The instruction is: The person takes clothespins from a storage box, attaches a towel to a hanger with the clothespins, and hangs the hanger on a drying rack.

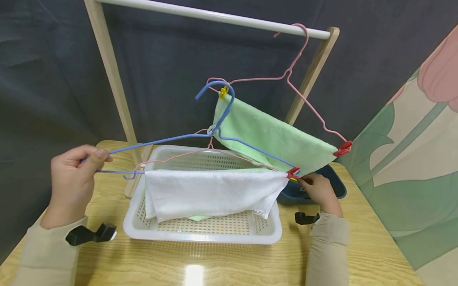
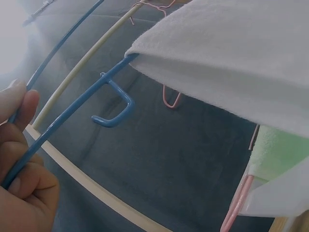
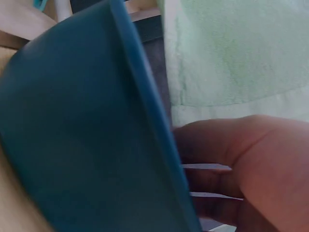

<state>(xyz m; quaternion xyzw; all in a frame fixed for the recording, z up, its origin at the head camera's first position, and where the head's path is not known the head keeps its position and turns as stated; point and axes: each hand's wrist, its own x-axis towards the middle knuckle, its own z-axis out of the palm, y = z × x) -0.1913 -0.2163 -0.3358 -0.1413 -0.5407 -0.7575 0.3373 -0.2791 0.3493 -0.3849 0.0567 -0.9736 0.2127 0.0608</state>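
Observation:
My left hand (image 1: 73, 174) grips the left end of a blue hanger (image 1: 164, 140), fingers curled round its wire. A white towel (image 1: 214, 192) is folded over the hanger's lower bar, with a red clothespin (image 1: 293, 172) at its right end. Below that clip my right hand (image 1: 318, 190) is at the dark blue bin (image 1: 336, 184), and a small yellow clothespin (image 1: 293, 180) shows at its pinched fingertips. In the right wrist view, the bin's rim (image 3: 145, 101) hides those fingertips.
A pink hanger (image 1: 257, 78) on the white rail (image 1: 214, 16) bears a green towel (image 1: 268, 131) with yellow and red clips. Beneath the white towel stands a white basket (image 1: 204, 237); another pink hanger (image 1: 179, 155) shows behind the towel. The wooden table (image 1: 150, 266) extends in front.

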